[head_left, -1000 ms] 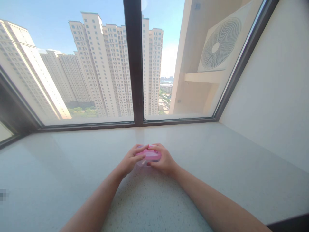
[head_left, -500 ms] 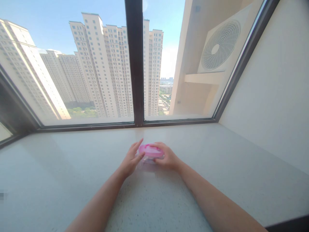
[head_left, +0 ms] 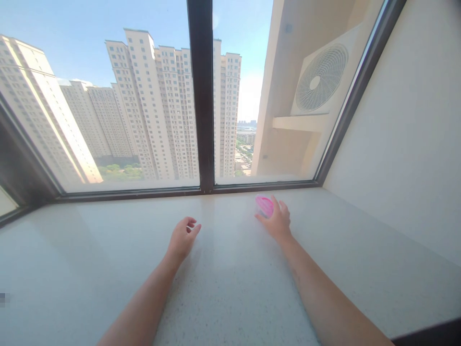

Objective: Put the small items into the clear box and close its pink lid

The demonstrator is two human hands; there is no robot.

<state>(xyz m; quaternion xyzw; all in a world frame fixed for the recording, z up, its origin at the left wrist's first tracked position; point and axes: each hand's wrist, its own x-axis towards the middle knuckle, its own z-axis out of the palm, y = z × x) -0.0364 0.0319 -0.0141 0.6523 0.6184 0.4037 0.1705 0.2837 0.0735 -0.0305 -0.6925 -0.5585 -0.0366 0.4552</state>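
A small container with a pink lid (head_left: 265,205) and a clear lower part is in my right hand (head_left: 279,220), near the window frame and right of the central post. My right thumb and fingers hold it from its right side and hide part of it. The container looks tilted. To the left, my left hand (head_left: 184,236) is apart from the container, above the pale speckled sill (head_left: 223,288). Its fingers are loosely curled, with a gap to the thumb and nothing between them.
Dark window frames (head_left: 205,96) with glass border the back of the sill. A white wall (head_left: 403,144) rises on the right. Outside stand tall buildings (head_left: 162,110) and an air conditioner unit (head_left: 322,79). A dark edge (head_left: 432,334) shows at the lower right.
My right hand has carried the pink-lidded container to the right and towards the window. My left hand has come away from it and moved a little left.
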